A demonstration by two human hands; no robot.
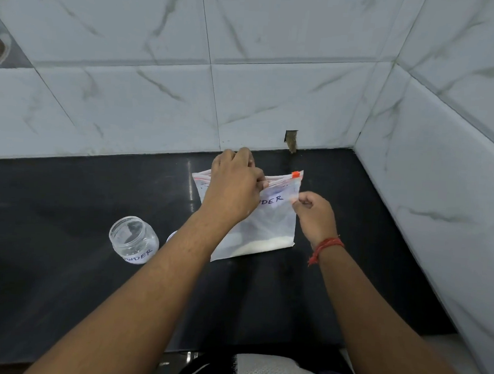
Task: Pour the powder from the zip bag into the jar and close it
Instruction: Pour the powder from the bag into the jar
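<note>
The zip bag stands nearly upright on the black tabletop, near the tiled back wall, with white powder settled along its bottom edge and an orange slider at the top right corner. My left hand reaches across from the left, wrist bent down, its grip closed on the bag's top edge near the middle. My right hand comes in from the right with the fingers curled, its grip pinching the bag's right side just below the slider; a red thread circles that wrist. The open glass jar sits to the left of the bag, apart from it, beside my left forearm, and looks empty.
</note>
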